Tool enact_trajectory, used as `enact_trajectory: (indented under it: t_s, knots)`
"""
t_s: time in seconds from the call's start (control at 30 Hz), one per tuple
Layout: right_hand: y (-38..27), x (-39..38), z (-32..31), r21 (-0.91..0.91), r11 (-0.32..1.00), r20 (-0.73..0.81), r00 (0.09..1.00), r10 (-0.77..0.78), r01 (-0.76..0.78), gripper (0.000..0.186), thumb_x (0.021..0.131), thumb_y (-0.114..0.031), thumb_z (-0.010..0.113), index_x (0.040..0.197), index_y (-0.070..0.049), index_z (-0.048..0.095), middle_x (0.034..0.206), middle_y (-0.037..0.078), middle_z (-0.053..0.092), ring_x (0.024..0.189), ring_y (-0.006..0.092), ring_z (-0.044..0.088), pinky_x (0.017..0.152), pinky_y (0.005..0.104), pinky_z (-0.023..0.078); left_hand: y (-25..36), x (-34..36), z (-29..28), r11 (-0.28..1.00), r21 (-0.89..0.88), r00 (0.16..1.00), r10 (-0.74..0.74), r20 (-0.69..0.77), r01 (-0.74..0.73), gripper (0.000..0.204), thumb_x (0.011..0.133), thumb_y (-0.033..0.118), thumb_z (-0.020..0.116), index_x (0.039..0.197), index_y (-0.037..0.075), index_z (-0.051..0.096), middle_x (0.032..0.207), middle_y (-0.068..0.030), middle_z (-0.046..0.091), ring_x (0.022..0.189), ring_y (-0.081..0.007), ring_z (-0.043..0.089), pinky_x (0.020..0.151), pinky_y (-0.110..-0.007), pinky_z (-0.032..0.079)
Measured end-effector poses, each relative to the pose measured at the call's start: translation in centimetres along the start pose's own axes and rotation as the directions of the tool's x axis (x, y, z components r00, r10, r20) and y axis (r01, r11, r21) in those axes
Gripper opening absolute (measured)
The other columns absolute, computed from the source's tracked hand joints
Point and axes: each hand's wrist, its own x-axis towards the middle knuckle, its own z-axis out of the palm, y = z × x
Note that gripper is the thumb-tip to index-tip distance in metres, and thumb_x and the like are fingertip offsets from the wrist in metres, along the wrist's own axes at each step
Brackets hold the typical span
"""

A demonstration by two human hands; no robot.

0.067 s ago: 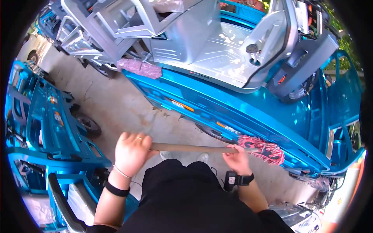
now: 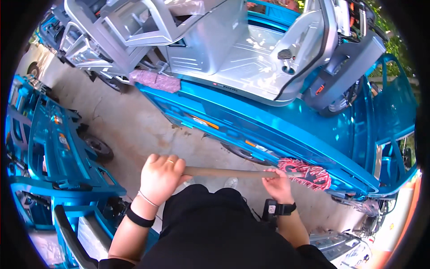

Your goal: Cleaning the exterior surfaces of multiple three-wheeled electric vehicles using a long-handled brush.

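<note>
A mop with a wooden handle [image 2: 224, 172] lies crosswise in front of my body. My left hand [image 2: 162, 176] is closed round the handle's left end, with a ring and a wristband showing. Farther right, my right hand [image 2: 277, 183] grips the handle close to the mop head [image 2: 307, 174], which is made of red and white strands. The strands rest against the side panel of a blue cargo bed [image 2: 264, 121], or right beside it; the exact contact is hard to make out.
A grey vehicle cab body [image 2: 197, 54] sits in the blue bed. A pink wrapped bundle [image 2: 155, 81] hangs at the bed's corner. On my left stands another blue vehicle [image 2: 58, 143] with a black wheel [image 2: 97, 147]. Concrete floor [image 2: 130, 121] runs between them.
Both hands and the mop have shifted slightly to the right, the left hand most. The surroundings have slid a little to the left in view.
</note>
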Motion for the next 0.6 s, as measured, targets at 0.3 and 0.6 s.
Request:
enact_trajectory:
  t_s: [0.3,0.6]
  knots:
    - [1.1,-5.0,4.0,-0.106,0.992,0.199,0.979,-0.042,0.064,0.014,0.078,-0.011,0.051,0.09,-0.005,0.054,0.109,0.008,0.054,0.106,0.023,0.048,0.095,0.0429,0.035,-4.1,-0.3,0.7,0.996,-0.091,0.997,-0.032,-0.077,0.025,0.036,0.067,0.044,0.057,0.061,0.01,0.046,0.056,-0.0041,0.046,0.055,-0.022,0.049,0.058,-0.033,0.036]
    - [8.2,-1.8,12.6,-0.445,0.84,0.446,0.737,0.508,-0.31,0.025,0.084,-0.016,0.046,0.107,-0.009,0.053,0.127,0.008,0.04,0.116,0.0253,0.04,0.093,0.0447,0.036,-11.8,-8.8,-5.3,0.842,0.107,0.834,-0.492,-0.249,0.529,0.028,0.079,0.019,0.052,0.055,0.005,0.044,0.052,-0.0129,0.045,0.052,-0.0311,0.045,0.054,-0.037,0.034]
